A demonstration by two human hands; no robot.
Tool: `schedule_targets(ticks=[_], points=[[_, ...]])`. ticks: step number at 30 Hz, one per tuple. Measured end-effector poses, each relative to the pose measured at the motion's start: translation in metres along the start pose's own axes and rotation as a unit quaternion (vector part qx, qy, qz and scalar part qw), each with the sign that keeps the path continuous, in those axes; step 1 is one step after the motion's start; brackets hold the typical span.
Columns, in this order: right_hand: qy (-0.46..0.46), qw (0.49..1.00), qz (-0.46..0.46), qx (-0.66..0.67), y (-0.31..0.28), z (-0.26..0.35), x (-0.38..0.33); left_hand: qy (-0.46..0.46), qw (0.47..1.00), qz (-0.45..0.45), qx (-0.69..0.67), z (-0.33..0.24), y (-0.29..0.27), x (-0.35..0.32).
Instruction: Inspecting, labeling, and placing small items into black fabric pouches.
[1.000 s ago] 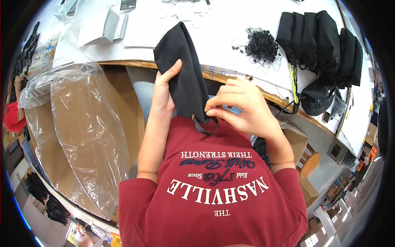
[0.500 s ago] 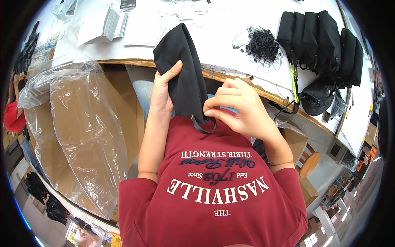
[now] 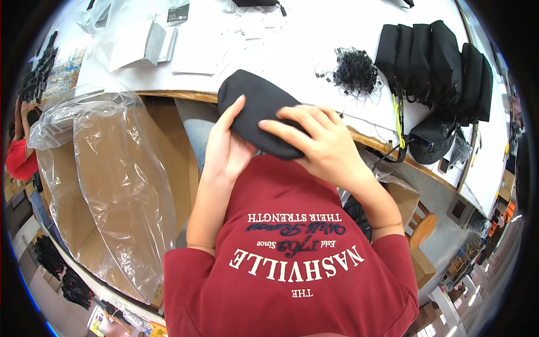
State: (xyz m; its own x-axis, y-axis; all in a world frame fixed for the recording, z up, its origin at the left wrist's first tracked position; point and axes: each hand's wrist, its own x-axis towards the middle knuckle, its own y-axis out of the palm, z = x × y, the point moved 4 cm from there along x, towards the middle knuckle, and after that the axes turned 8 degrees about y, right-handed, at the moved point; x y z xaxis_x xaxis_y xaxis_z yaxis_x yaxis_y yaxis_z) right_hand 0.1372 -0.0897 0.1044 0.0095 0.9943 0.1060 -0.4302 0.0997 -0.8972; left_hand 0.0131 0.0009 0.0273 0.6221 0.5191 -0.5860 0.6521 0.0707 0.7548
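A black fabric pouch (image 3: pixel 252 101) is held above my lap, just at the table's front edge, with a smooth broad face turned up. My left hand (image 3: pixel 229 147) grips its left side, thumb on top and the other fingers underneath. Across its right side lie the spread fingers of my right hand (image 3: pixel 323 137), pressing on the fabric, its thumb hidden. The pouch's strap loop is out of sight. Several similar black pouches (image 3: pixel 429 62) stand in a row on the table at the right, beside a tangled heap of thin black cords (image 3: pixel 355 72).
A white table (image 3: pixel 303 56) spans the far side, with a stack of white cards (image 3: pixel 137 48) at its left. Clear plastic lines a large cardboard box (image 3: pixel 118 191) at my left. A yellow cord (image 3: pixel 400 121) hangs at the table edge. Another person's red sleeve (image 3: pixel 21 160) shows far left.
The pouch has tilted over, its upper end dropping so a broad face shows and the strap loop has disappeared. My right hand has shifted from pinching near the strap to lying over the pouch.
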Motion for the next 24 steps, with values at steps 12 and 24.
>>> schedule_targets(ticks=[12,24], points=[[0.075,0.866,-0.073,0.489,-0.009,-0.040,-0.019,0.363,0.764,0.185,0.501,-0.055,0.005,-0.041],[0.007,0.973,0.013,0.232,-0.055,-0.036,-0.028,0.437,0.549,0.257,0.664,-0.057,0.013,-0.068]])
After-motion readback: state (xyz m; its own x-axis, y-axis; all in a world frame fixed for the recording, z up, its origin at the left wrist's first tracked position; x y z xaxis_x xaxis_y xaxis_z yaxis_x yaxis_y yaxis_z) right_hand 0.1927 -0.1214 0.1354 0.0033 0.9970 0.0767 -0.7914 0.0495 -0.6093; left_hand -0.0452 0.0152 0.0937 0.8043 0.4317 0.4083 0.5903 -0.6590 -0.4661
